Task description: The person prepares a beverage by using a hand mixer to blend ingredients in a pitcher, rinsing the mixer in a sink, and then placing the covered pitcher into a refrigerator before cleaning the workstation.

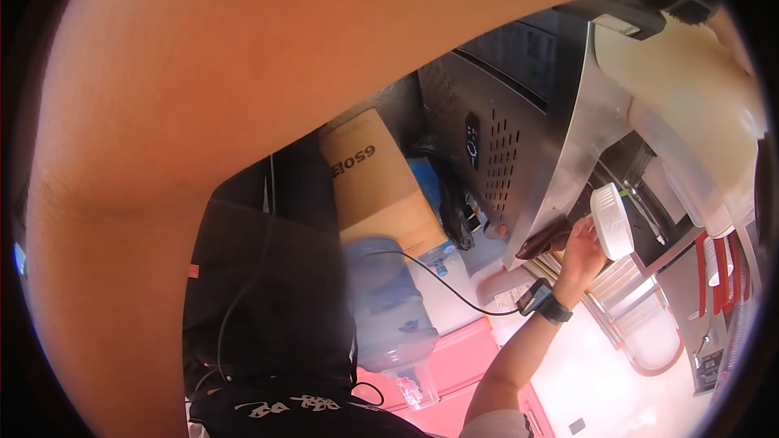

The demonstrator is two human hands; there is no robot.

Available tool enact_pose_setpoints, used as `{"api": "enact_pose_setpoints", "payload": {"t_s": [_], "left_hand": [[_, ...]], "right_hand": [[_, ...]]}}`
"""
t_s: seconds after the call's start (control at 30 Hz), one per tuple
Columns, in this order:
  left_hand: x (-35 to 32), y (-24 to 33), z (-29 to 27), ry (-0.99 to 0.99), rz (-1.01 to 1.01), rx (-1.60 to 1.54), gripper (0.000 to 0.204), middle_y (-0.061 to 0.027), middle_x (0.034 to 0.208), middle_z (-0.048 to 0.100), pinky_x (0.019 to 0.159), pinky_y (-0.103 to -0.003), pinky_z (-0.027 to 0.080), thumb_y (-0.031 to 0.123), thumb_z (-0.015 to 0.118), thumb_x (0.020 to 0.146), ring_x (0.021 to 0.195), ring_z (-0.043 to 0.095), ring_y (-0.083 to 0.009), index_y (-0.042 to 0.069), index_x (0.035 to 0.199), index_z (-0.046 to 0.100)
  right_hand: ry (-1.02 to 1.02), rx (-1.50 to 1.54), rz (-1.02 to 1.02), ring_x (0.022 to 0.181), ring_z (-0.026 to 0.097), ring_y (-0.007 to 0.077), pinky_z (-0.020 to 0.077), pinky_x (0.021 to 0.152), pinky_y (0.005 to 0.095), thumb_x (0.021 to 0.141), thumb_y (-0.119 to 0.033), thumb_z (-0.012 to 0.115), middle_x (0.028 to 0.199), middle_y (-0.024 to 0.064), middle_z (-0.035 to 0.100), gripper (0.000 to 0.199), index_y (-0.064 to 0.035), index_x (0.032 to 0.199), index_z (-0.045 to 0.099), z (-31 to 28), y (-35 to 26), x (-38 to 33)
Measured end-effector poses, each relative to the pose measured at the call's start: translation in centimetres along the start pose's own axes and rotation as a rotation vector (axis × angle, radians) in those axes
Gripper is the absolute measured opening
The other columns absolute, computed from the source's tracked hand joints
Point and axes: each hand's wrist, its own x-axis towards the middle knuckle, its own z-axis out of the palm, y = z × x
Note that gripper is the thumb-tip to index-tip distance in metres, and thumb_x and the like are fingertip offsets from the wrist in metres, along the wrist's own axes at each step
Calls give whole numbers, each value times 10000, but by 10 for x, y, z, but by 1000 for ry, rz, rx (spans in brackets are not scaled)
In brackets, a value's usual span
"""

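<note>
My left arm arches across the top, with a dark strapped device at the wrist. Only a sliver of my left hand [733,39] shows at the upper right rim, next to a large pale translucent plastic container [690,85]; its fingers are hidden. My right hand [580,255] grips a white round, shallow lid-like piece [613,223] by its side, tilted on edge. That hand is over the steel counter's edge, close to a dark brown folded item [545,237]. A device with a black cable is strapped to my right wrist.
A vented stainless steel machine [503,134] stands beside the counter. Metal utensils [647,209] lie in a recess beyond the lid-like piece. Below are a cardboard box [381,182], a bluish clear water jug [393,308] and pink drawers [475,357]. Red-handled items [720,276] hang at the right.
</note>
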Motion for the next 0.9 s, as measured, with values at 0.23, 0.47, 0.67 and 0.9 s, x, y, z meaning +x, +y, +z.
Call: {"api": "enact_pose_setpoints", "payload": {"t_s": [0.23, 0.47, 0.67, 0.9], "left_hand": [[-24, 32, 23, 144, -4, 22, 261, -77, 539, 520, 524, -354, 481, 310, 672, 718, 593, 617, -295, 66, 633, 634], [-107, 81, 75, 342, -23, -212, 145, -17, 614, 512, 506, -353, 431, 268, 650, 681, 586, 564, -206, 154, 706, 564], [-126, 96, 109, 173, -18, -230, 86, -2, 663, 538, 595, -350, 445, 192, 618, 733, 645, 578, -183, 124, 748, 567], [-112, 97, 161, 77, -74, -323, 271, -131, 793, 633, 657, -357, 520, 151, 671, 663, 768, 648, -254, -22, 857, 593]], "right_hand": [[152, -139, -104, 1123, 537, 274, 430, 987, 411, 911, -139, 540, 1226, 137, 580, 333, -10, 1218, 538, 37, 14, -18], [147, -354, 30, 1203, 493, 232, 429, 999, 392, 948, -221, 505, 1321, 108, 503, 406, -35, 1304, 450, 79, 22, -32], [269, -455, -86, 1220, 474, 226, 425, 997, 391, 955, -232, 495, 1328, 107, 492, 410, -34, 1311, 441, 92, 3, -48], [402, -598, -238, 1228, 459, 220, 422, 988, 391, 966, -247, 479, 1327, 106, 485, 411, -33, 1314, 436, 97, -31, -76]]}}
